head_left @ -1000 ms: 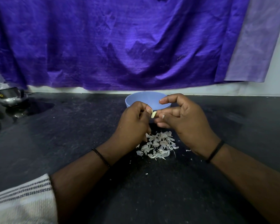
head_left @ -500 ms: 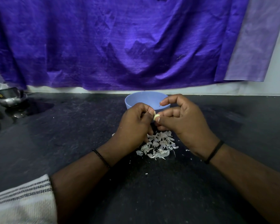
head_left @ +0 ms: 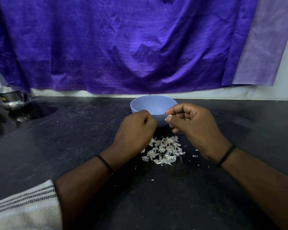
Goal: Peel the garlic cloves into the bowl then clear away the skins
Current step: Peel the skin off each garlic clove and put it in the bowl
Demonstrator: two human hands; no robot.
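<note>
Right hand (head_left: 194,128) pinches a small pale garlic clove (head_left: 170,115) between thumb and forefinger, held over the near rim of the blue bowl (head_left: 154,105). Only a sliver of the clove shows; its long axis appears roughly level, pointing left toward the other hand, but too little is visible to be sure. Left hand (head_left: 135,131) curled into a fist just beside the bowl's near wall; whether it holds anything cannot be told. The two hands are apart. Pile of white skins (head_left: 163,151) lies on the dark counter (head_left: 73,138) between the wrists, just in front of the bowl, stray flecks around it. Purple cloth (head_left: 123,44) hangs behind; metal vessel (head_left: 12,100) at far left.
</note>
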